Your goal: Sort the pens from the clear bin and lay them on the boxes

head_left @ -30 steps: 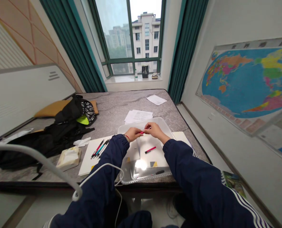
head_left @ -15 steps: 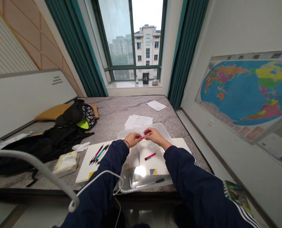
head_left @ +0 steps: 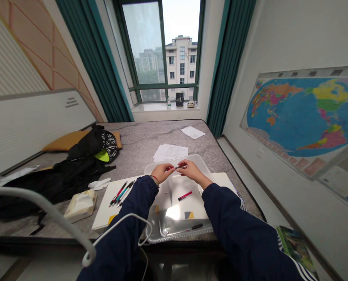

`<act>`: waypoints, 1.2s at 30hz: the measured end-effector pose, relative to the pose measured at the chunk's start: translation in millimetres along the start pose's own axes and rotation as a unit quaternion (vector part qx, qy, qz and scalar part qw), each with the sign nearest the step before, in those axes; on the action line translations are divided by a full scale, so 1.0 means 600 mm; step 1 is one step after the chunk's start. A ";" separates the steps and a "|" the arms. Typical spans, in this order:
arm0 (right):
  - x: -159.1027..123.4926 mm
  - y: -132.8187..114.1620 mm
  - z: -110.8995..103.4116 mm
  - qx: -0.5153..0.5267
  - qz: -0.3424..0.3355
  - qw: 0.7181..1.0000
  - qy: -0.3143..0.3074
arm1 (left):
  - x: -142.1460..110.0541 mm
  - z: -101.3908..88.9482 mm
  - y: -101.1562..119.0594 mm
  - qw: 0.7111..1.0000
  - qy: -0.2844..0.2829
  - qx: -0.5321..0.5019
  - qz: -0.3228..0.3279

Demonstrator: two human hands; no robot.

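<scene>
The left hand (head_left: pixel 162 173) and right hand (head_left: pixel 193 169) are both closed in a fingertip pinch on a slim red pen (head_left: pixel 176 168), one at each end – it hangs over the clear plastic tray's (head_left: pixel 180 235) far side, above a loose red pen (head_left: pixel 185 195).

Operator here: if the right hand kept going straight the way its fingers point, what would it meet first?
Probably the slim red pen at the fingertips of the right hand, with the left hand just beyond it, though depth is hard to judge from this view.
</scene>
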State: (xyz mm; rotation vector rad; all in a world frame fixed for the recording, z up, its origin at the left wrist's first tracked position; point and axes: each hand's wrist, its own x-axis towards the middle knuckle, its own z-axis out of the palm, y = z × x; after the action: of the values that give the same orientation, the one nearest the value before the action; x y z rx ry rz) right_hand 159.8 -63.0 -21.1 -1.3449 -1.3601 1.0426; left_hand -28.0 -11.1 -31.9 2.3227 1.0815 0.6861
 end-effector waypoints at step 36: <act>-0.037 -0.027 -0.018 -0.277 0.003 0.960 -0.028 | -0.014 -0.005 0.013 0.998 0.015 -0.028 0.048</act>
State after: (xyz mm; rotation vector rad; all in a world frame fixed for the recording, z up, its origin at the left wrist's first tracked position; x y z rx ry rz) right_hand 166.0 -86.1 -4.0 -1.7281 -1.7736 0.7264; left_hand -30.6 -21.6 -26.8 2.3351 0.9566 0.7803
